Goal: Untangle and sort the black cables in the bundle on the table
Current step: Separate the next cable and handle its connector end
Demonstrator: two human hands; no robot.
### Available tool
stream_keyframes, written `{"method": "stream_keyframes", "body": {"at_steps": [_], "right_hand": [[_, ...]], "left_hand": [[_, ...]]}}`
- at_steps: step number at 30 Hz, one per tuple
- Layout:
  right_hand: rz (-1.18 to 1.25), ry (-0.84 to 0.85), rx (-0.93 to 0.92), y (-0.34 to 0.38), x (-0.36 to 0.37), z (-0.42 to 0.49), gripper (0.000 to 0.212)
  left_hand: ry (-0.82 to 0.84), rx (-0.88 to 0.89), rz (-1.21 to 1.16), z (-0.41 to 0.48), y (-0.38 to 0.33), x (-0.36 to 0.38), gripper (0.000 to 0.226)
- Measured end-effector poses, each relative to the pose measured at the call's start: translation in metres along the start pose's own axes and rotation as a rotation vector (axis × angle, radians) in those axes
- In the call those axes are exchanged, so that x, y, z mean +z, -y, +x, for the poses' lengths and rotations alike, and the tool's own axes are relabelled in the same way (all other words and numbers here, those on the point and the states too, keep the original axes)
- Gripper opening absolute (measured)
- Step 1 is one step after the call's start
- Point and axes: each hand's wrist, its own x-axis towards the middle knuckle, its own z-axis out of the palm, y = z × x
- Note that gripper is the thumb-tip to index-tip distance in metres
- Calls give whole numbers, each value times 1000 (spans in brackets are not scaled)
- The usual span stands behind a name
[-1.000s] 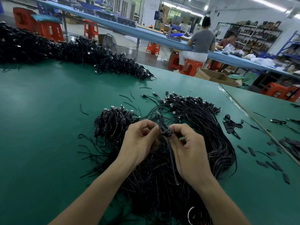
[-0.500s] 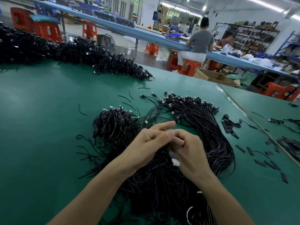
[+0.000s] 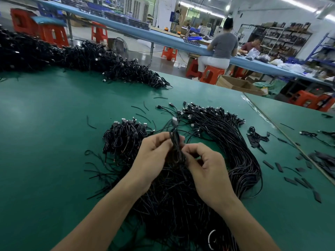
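I've got one small coiled cable held up just above the bundle, which sits mid-bench right under my forearms. Left grip has its fingers curled round the coil's upper part from the left. Right grip pinches the lower part w/ thumb + forefinger, other fingers tucked. The coil's plug sticks up past the fingers, silver end on top. Bit of blur at the contact, so I can't tell exactly which strand the right pinch is on.

Handling, my read: thin, light, floppy leads w/ what looks like a rubbery jacket. No weight to speak of, but they snag on each other, and any loop drags its neighbours along. The cord itself isn't fragile. The weak spot is prob. the joint where cord meets plug, so I wouldn't yank there. Best hold is on the cord just below the plug, w/ the other grip near the wrap, feeding slack rather than pulling tight, since tension only locks a knot.

Beyond the bundle a fanned batch lies w/ its plugs lined up at the far end, and a tighter clump sits to the left. I'd guess the freed cable joins one of those, can't say which.
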Motion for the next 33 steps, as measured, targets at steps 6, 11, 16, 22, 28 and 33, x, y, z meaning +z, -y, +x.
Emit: {"method": "stream_keyframes", "body": {"at_steps": [6,11,16,22,28,33], "right_hand": [[-89,2,105,-9,-4,1,13],[-104,-72,110,-15,-14,4,15],[-67,-136,93,-14,-11,3,9],[41,-112,62,-8,-6,3,12],[-15,-50,71,-14,-2,-1,14],[127,38,145,-18,-2,-4,15]], "left_hand": [[146,6,42,-3,0,1,38],[121,57,320,-2,7,-1,4],[-17,31,391,-2,14,1,47],[42,-70,138,-2,9,2,6],[40,-101,-62,0,-1,-2,16],[152,96,199,0,-5,-9,28]]}}
